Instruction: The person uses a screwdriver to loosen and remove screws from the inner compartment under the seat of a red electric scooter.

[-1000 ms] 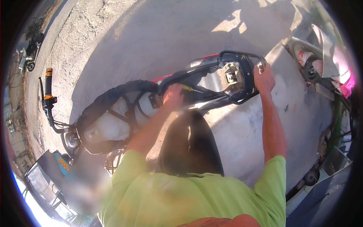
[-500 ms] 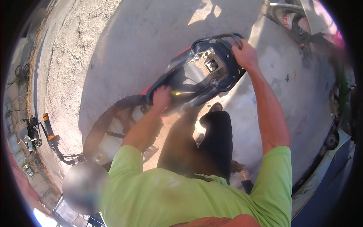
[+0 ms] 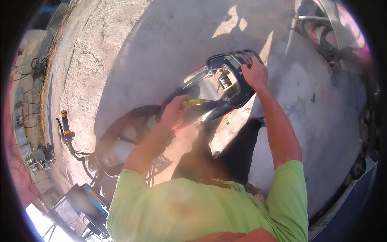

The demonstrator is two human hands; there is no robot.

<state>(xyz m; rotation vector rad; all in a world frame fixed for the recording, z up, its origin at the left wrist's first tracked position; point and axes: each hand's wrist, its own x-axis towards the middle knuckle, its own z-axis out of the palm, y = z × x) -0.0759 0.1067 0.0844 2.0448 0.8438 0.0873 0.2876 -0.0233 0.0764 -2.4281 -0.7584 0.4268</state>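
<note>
Two bare hands reach out to a motorbike (image 3: 147,111) in the head view, which stretches from the handlebar (image 3: 72,148) at the left to the black tail section (image 3: 243,89) right of centre, slanting upward on the way. At the far end, the right hand (image 3: 254,73) grasps the black grab rail (image 3: 221,55), its fingers bent around the bar near the tail's outer corner. The left hand (image 3: 175,113) is closed at the middle of the bike, holding a yellow-handled tool (image 3: 191,102) whose yellow part sticks out past the fingers and points right along the frame; its tip is too small to make out. Between the hands, a pale plate (image 3: 226,80) with a squarish opening sits inside the tail. Toward the front, a whitish tank (image 3: 117,153) lies partly behind the left forearm, and an orange and black grip (image 3: 64,117) ends the handlebar. Dark trousers (image 3: 238,155) and a yellow-green shirt (image 3: 209,209) fill the lower middle. Shaded, pale ground (image 3: 310,133) surrounds the bike, crossed by sunlit patches.
</note>
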